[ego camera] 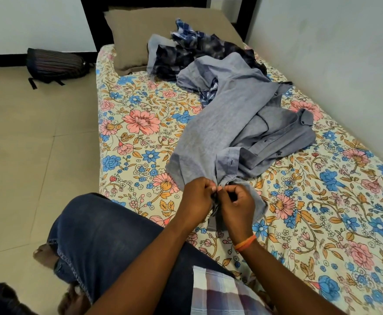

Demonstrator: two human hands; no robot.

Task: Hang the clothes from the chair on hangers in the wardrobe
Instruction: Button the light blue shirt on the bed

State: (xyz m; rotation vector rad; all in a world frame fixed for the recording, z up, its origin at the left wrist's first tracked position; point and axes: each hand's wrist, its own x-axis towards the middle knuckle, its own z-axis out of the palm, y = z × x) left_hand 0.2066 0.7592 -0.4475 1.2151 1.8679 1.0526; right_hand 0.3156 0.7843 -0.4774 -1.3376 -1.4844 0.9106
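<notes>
Head view: the fingertips of both hands meet at the near end of a grey-blue woven button-up shirt [238,123], where the fabric is bunched. The left hand [197,197] pinches the cloth with thumb and forefinger curled in; the right hand [239,203], with an orange band at the wrist, pinches the same bunch from the other side, fingers curled toward the palm. Something dark sits between the two pinches, but whether it is a button, a placket edge or part of a hanger cannot be told.

From the fingers the shirt runs away across the floral-printed bedsheet [140,123], its long axis going up and slightly right, with the collar and open button front lying to the right of that line. Both hands are at the same end, so neither is clearly nearer; the free bulk of the shirt lies beyond them, and lifting it would likely mean drawing it toward the person.

Farther up the bed, a crumpled pile of dark and blue checked clothes [192,44] touches the shirt's far end, beside a tan pillow [131,32]. No hanger or wardrobe is visible.
</notes>
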